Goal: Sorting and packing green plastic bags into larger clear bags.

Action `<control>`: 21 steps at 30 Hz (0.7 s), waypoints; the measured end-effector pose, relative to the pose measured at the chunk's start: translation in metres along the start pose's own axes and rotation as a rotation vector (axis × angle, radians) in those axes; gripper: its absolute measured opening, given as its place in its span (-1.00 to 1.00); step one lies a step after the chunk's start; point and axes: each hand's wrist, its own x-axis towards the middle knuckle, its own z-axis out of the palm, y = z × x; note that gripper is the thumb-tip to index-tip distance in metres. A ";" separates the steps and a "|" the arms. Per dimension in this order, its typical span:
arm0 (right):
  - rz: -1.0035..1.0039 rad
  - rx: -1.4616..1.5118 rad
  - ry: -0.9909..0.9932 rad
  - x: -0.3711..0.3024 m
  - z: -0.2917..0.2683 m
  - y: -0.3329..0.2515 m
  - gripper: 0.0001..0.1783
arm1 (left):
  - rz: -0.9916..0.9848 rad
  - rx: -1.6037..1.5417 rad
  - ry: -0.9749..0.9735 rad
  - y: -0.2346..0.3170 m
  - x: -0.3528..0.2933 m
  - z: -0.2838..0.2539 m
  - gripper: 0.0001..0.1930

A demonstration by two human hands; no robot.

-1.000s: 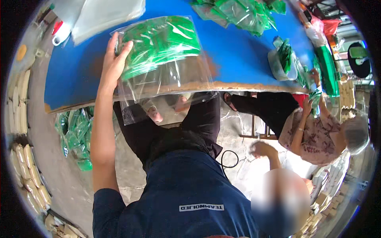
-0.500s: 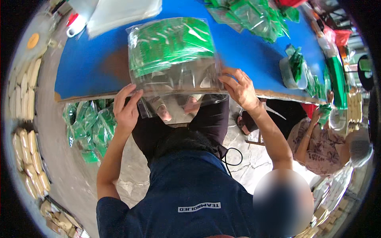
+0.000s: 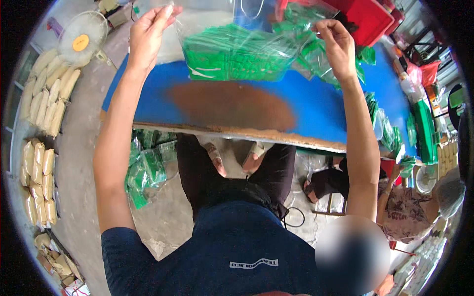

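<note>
A clear plastic bag (image 3: 207, 27) filled with a row of flat green packets (image 3: 242, 53) stands roughly upright over the far part of the blue table (image 3: 321, 118). My left hand (image 3: 149, 35) is closed, pinching the upper left edge of the bag between thumb and fingers. At the bag's upper right edge, my right hand (image 3: 337, 48) is closed in a pinch too. The film stretches between both hands, with the packets hanging low in it. Whether the bag's bottom touches the tabletop, I cannot tell.
Loose green packets (image 3: 316, 61) lie behind the bag, near a red crate (image 3: 363, 22). More green bags (image 3: 148, 170) lie beneath the table at left. A co-worker (image 3: 407, 207) sits at right holding green packets. A fan (image 3: 83, 39) and stacked tan sacks (image 3: 37, 180) line the left.
Both hands have moved away from the table's near edge and up, carrying the bag's edges. The bag has gone from lying flat to standing with its packets at the bottom.
</note>
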 end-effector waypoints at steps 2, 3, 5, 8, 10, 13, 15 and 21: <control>-0.022 0.058 0.020 0.001 -0.001 -0.014 -0.83 | 0.008 -0.009 0.021 0.016 0.005 -0.005 -0.67; -0.040 0.077 0.030 -0.008 0.001 -0.018 -0.84 | 0.024 -0.001 0.022 0.021 -0.005 -0.008 -0.67; -0.027 0.049 -0.018 -0.029 -0.003 -0.003 -0.87 | -0.150 -0.010 -0.010 0.003 -0.031 0.003 -0.70; 0.213 0.093 -0.202 -0.047 0.003 0.003 -0.88 | -0.283 -0.111 -0.082 -0.034 -0.054 0.006 -0.72; 0.153 -0.010 -0.134 -0.053 -0.001 -0.006 -0.89 | -0.240 -0.186 -0.052 -0.024 -0.051 0.006 -0.73; -0.014 0.079 -0.015 -0.052 0.002 -0.002 -0.87 | -0.146 -0.237 -0.010 -0.018 -0.046 0.005 -0.74; 0.048 0.049 -0.069 -0.052 0.001 0.009 -0.86 | -0.311 -0.172 -0.056 -0.033 -0.046 0.008 -0.75; 0.021 0.117 0.041 -0.059 0.006 0.004 -0.84 | -0.116 -0.141 0.062 -0.024 -0.051 0.014 -0.75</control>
